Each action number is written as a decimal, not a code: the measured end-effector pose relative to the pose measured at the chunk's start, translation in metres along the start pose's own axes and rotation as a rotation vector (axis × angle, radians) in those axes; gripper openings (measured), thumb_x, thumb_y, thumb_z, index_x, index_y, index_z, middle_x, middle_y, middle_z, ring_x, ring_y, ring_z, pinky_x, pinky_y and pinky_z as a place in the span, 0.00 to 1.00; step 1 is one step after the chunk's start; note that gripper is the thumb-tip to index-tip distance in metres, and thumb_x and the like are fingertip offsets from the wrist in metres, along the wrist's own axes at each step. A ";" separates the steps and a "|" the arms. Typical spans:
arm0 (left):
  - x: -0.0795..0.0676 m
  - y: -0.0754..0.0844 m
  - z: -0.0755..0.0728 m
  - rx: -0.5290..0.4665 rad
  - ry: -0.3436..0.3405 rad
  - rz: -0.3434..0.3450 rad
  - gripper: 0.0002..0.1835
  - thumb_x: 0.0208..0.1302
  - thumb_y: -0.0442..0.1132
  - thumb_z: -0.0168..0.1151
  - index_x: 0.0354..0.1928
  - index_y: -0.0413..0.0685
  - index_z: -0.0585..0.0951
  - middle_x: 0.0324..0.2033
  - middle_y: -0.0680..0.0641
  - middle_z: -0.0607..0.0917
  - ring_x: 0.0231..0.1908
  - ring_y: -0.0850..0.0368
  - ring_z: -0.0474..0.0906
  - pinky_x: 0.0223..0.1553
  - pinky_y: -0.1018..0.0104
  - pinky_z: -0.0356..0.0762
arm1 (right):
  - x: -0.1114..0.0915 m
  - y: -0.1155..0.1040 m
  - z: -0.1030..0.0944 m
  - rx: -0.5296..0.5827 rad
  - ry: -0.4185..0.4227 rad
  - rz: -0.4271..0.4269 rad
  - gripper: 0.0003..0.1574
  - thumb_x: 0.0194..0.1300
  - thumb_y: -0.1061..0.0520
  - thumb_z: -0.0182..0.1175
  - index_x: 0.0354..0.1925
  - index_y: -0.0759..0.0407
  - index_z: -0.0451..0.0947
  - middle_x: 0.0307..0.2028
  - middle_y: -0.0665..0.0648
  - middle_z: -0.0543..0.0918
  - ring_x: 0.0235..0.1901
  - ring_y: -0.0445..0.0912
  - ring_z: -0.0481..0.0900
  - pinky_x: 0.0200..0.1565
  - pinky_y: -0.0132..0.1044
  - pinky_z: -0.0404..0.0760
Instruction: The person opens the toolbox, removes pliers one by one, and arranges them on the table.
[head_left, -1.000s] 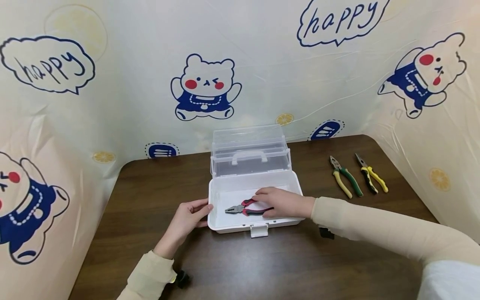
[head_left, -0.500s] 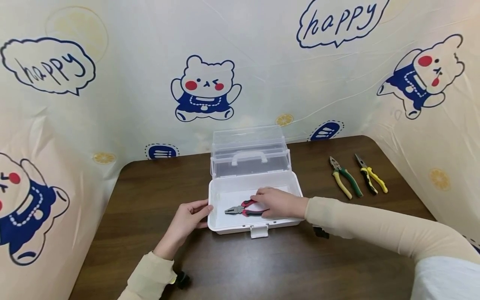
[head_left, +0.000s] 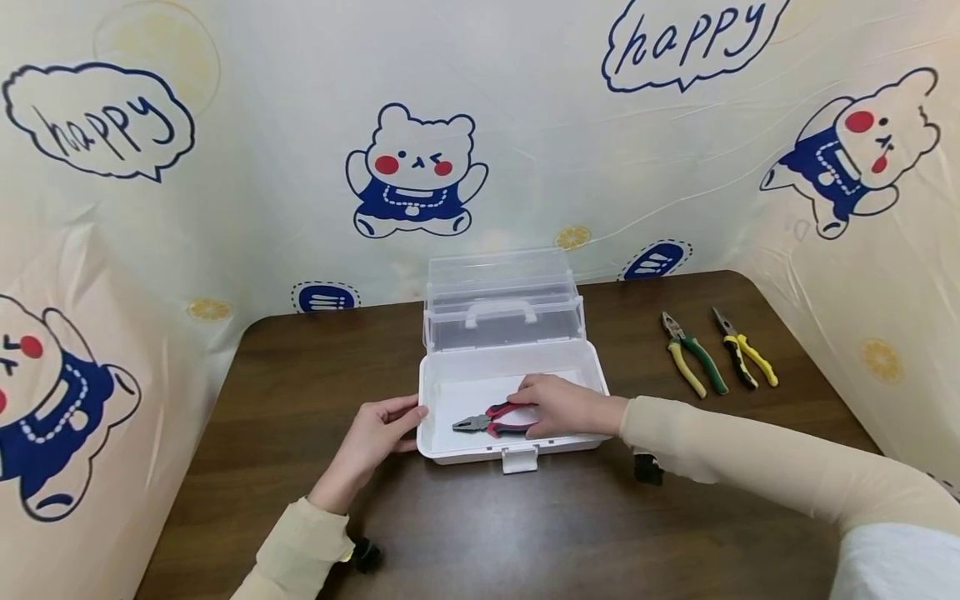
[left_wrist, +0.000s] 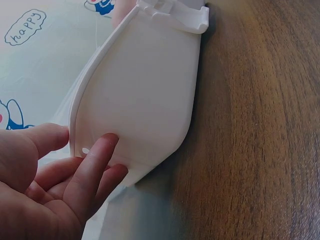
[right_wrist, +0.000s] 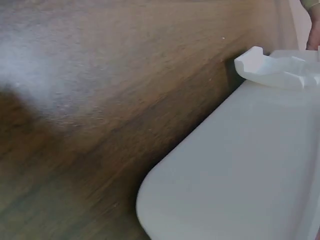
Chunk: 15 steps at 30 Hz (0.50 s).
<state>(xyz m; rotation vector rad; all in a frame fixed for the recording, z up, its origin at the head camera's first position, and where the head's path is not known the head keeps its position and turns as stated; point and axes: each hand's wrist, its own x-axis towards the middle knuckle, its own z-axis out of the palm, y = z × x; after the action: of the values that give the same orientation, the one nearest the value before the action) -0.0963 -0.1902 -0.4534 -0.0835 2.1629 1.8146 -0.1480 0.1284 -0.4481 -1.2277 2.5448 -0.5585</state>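
Observation:
A white toolbox stands on the table with its clear lid tipped back. Inside it lie combination pliers with red and black handles, jaws pointing left. My right hand reaches into the box and holds the handles, hiding their ends. At the box's left end my left hand pinches the rim. In the left wrist view, the left thumb is at the rim and the fingers lie against the outer wall. The right wrist view shows the box's front wall, not the right hand's grip.
On the table's right side lie combination pliers with green and cream handles, and needle-nose pliers with yellow and black handles. A white latch juts from the box's front. A printed curtain hangs behind the table.
The hands, the toolbox and the pliers keep nearly the same places. Only a slight shift of the head view and a small movement of the right forearm show.

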 end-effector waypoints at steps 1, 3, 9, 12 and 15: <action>0.000 0.000 0.000 -0.003 -0.001 0.001 0.25 0.75 0.38 0.65 0.68 0.32 0.77 0.62 0.31 0.81 0.51 0.44 0.86 0.42 0.59 0.89 | -0.001 0.001 -0.001 0.010 0.002 0.004 0.32 0.59 0.59 0.78 0.60 0.66 0.83 0.49 0.59 0.85 0.49 0.50 0.81 0.54 0.40 0.83; 0.001 -0.001 0.000 -0.006 -0.001 0.000 0.24 0.75 0.37 0.64 0.68 0.32 0.77 0.62 0.31 0.81 0.51 0.44 0.86 0.42 0.59 0.89 | -0.005 0.001 -0.002 0.031 0.003 0.015 0.32 0.59 0.59 0.78 0.60 0.66 0.83 0.49 0.59 0.85 0.49 0.50 0.82 0.54 0.40 0.83; 0.000 -0.001 0.001 -0.005 0.000 0.001 0.24 0.75 0.38 0.64 0.68 0.32 0.77 0.62 0.31 0.81 0.51 0.46 0.86 0.42 0.60 0.89 | -0.015 0.001 -0.014 0.141 -0.011 0.072 0.31 0.61 0.55 0.77 0.61 0.64 0.84 0.51 0.58 0.87 0.50 0.49 0.82 0.53 0.40 0.82; 0.000 -0.001 0.000 -0.001 0.001 -0.001 0.24 0.75 0.38 0.64 0.68 0.32 0.77 0.62 0.31 0.81 0.50 0.46 0.86 0.42 0.60 0.89 | -0.021 0.001 -0.020 0.232 -0.031 0.127 0.31 0.62 0.53 0.76 0.62 0.62 0.84 0.53 0.57 0.87 0.50 0.48 0.81 0.53 0.39 0.82; 0.001 0.000 0.000 0.001 0.007 -0.002 0.24 0.75 0.38 0.65 0.67 0.33 0.77 0.62 0.31 0.81 0.49 0.48 0.87 0.42 0.60 0.89 | -0.027 0.002 -0.026 0.302 -0.043 0.167 0.33 0.62 0.51 0.76 0.63 0.59 0.83 0.54 0.56 0.86 0.50 0.47 0.80 0.53 0.39 0.82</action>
<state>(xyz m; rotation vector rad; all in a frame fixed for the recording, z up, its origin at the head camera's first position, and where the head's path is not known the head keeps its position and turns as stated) -0.0975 -0.1899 -0.4539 -0.0919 2.1678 1.8144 -0.1431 0.1564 -0.4234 -0.9034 2.3874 -0.8303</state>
